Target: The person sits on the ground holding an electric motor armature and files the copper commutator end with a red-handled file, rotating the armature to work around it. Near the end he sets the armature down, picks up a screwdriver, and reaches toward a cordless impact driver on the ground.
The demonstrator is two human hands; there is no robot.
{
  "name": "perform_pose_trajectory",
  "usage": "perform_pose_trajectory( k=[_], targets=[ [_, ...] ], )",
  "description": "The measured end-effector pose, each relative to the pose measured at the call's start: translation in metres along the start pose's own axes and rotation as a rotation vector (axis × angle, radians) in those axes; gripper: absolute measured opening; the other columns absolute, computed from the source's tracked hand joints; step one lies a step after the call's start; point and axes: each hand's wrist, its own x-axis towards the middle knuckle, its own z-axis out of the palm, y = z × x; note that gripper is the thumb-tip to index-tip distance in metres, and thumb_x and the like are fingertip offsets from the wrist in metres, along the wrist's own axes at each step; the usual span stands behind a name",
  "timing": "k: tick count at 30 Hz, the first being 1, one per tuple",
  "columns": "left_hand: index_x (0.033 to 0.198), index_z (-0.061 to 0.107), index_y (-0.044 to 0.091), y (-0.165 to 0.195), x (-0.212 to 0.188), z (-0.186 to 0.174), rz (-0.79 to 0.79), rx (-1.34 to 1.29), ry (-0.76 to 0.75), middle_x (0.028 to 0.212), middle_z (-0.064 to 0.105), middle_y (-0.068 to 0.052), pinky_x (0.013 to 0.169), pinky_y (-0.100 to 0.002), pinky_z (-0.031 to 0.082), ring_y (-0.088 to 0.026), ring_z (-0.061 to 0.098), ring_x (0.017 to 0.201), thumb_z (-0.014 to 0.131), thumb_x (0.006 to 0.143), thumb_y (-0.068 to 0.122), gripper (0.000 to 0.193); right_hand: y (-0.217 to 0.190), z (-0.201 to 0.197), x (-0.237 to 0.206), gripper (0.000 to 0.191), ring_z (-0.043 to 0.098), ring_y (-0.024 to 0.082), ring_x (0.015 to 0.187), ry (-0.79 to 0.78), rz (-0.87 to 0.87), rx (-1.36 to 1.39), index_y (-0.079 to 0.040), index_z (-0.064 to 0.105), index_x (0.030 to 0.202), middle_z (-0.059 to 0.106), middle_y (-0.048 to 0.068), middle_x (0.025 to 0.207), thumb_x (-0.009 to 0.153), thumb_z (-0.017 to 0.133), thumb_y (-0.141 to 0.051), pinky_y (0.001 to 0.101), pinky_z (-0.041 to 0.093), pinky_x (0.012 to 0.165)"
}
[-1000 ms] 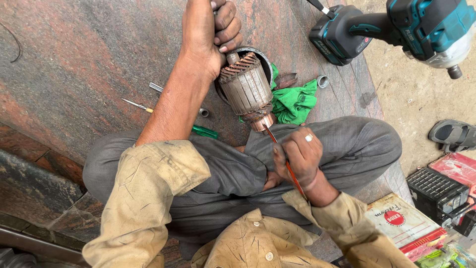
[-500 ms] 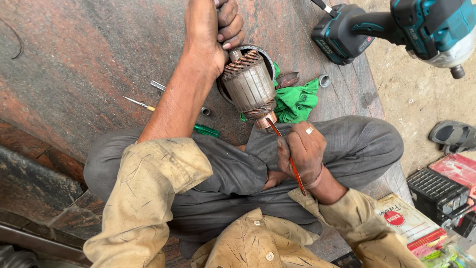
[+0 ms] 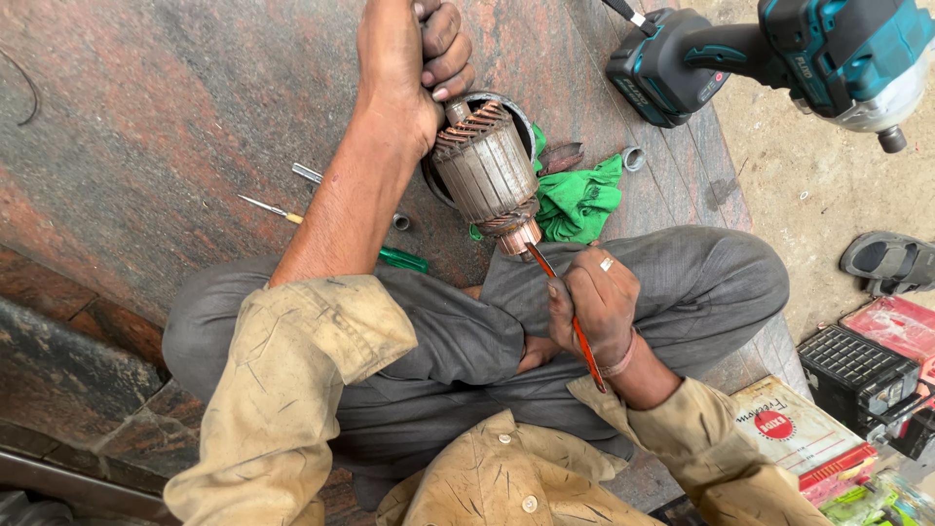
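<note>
My left hand (image 3: 409, 58) grips the shaft at the top of a motor armature (image 3: 487, 170), a grey slotted cylinder with copper windings, and holds it tilted above my lap. My right hand (image 3: 596, 304) holds a thin orange-red blade (image 3: 570, 317) like a pen. The blade's tip rests against the copper commutator (image 3: 518, 234) at the armature's lower end. I sit cross-legged in grey trousers on a reddish stone slab.
A green cloth (image 3: 579, 200) lies behind the armature beside a round metal housing (image 3: 516, 112). A teal cordless impact driver (image 3: 779, 58) lies at the top right. Small screwdrivers (image 3: 273, 208) and a green-handled tool (image 3: 401, 259) lie on the slab. Boxes (image 3: 804, 429) and a sandal (image 3: 891, 261) are at right.
The view has shifted slightly. My right hand has drifted a little rightward with the blade still at the commutator. My left hand keeps its grip on the armature.
</note>
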Motion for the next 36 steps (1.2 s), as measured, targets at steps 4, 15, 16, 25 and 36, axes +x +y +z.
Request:
perform_pose_trajectory(
  k=[4, 15, 16, 25, 36],
  targets=[
    [0.075, 0.039, 0.016, -0.001, -0.002, 0.002, 0.019, 0.02, 0.021, 0.056, 0.025, 0.004, 0.041, -0.029, 0.019, -0.008, 0.022, 0.045, 0.048, 0.106, 0.033, 0.036, -0.003, 0.004, -0.004, 0.022, 0.051, 0.034, 0.066, 0.002, -0.053, -0.013, -0.002, 0.048, 0.079, 0.049, 0.016, 0.078, 0.092, 0.063, -0.008, 0.0448, 0.04, 0.06],
    [0.068, 0.033, 0.016, 0.002, -0.001, 0.012, 0.01, 0.01, 0.08, 0.056, 0.028, 0.003, 0.042, -0.032, 0.019, -0.01, 0.024, 0.045, 0.05, 0.102, 0.021, 0.038, -0.003, 0.0, 0.009, 0.016, 0.05, 0.037, 0.072, 0.007, 0.07, 0.065, -0.001, 0.048, 0.083, 0.048, 0.016, 0.079, 0.093, 0.059, -0.006, 0.0479, 0.038, 0.067],
    [0.068, 0.033, 0.016, 0.003, -0.001, 0.012, 0.015, 0.007, 0.077, 0.055, 0.027, 0.003, 0.041, -0.032, 0.019, -0.01, 0.024, 0.044, 0.05, 0.102, 0.022, 0.038, -0.004, -0.002, 0.009, 0.016, 0.049, 0.038, 0.072, -0.007, 0.077, 0.045, -0.001, 0.048, 0.082, 0.047, 0.017, 0.079, 0.091, 0.06, -0.006, 0.0481, 0.037, 0.066],
    [0.076, 0.04, 0.015, -0.002, 0.0, 0.004, 0.041, 0.015, 0.055, 0.055, 0.026, 0.004, 0.041, -0.03, 0.02, -0.009, 0.022, 0.045, 0.049, 0.105, 0.028, 0.034, -0.012, -0.007, 0.007, 0.016, 0.05, 0.037, 0.073, -0.022, 0.093, 0.032, -0.002, 0.05, 0.083, 0.048, 0.015, 0.08, 0.09, 0.064, -0.003, 0.0471, 0.039, 0.067],
    [0.074, 0.039, 0.014, -0.005, 0.007, -0.005, -0.02, -0.044, 0.112, 0.054, 0.025, 0.003, 0.039, -0.031, 0.019, -0.009, 0.022, 0.043, 0.052, 0.102, 0.031, 0.036, -0.008, -0.002, 0.007, 0.016, 0.051, 0.036, 0.072, -0.003, 0.058, 0.03, -0.001, 0.049, 0.082, 0.049, 0.015, 0.08, 0.088, 0.064, 0.0, 0.0473, 0.04, 0.066]
  ],
)
